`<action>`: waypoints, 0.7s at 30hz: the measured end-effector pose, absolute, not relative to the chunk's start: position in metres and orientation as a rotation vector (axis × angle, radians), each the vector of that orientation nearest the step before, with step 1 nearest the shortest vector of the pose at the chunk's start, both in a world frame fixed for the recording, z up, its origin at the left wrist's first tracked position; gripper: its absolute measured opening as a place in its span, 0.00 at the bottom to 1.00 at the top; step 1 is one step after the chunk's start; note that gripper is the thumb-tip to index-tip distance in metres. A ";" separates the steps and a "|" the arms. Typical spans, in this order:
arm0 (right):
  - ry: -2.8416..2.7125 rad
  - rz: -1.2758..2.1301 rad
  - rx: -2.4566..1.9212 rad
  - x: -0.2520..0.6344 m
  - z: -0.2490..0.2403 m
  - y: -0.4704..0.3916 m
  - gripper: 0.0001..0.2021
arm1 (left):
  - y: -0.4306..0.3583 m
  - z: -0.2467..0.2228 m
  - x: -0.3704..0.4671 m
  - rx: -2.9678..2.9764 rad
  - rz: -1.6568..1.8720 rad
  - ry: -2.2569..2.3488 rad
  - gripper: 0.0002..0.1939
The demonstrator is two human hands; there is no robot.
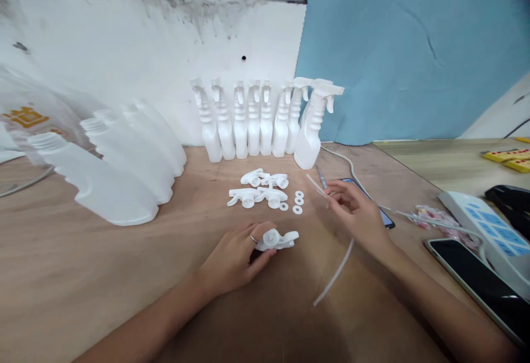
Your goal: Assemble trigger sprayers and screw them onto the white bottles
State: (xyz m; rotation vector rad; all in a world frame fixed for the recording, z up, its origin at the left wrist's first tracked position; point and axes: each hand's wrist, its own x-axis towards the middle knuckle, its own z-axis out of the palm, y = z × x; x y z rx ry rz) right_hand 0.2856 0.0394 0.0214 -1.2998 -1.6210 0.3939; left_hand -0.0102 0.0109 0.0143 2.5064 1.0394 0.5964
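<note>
My left hand [240,258] is closed round a white spray head [274,239] low over the wooden table [265,319]. Between the pinched fingers of my right hand [356,211] are thin clear tubes [317,185]; a longer tube [334,274] shows below that hand. Several loose spray heads [271,196] lie beyond my left hand, and beside them are several flat white rings [297,209]. A small pointed tool [321,177] lies just past my right fingertips, near a phone [387,219] partly hidden by my right hand.
Several white bottles with spray heads [266,131] stand in a row along the wall. Open bottles without heads [120,186] are at the left, by a plastic bag [41,109]. At the right are a power strip [488,222], a dark phone [476,283] and a cable [351,169].
</note>
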 end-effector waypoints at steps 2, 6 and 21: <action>-1.555 0.420 -1.215 0.283 0.031 0.042 0.12 | 0.011 0.014 -0.009 2.494 0.594 1.034 0.14; -1.484 0.362 -1.120 0.277 0.052 0.046 0.12 | 0.011 0.014 -0.009 2.493 0.602 1.044 0.15; -1.632 0.998 -0.979 0.215 0.050 0.019 0.12 | 0.016 0.008 -0.010 2.413 0.618 1.057 0.15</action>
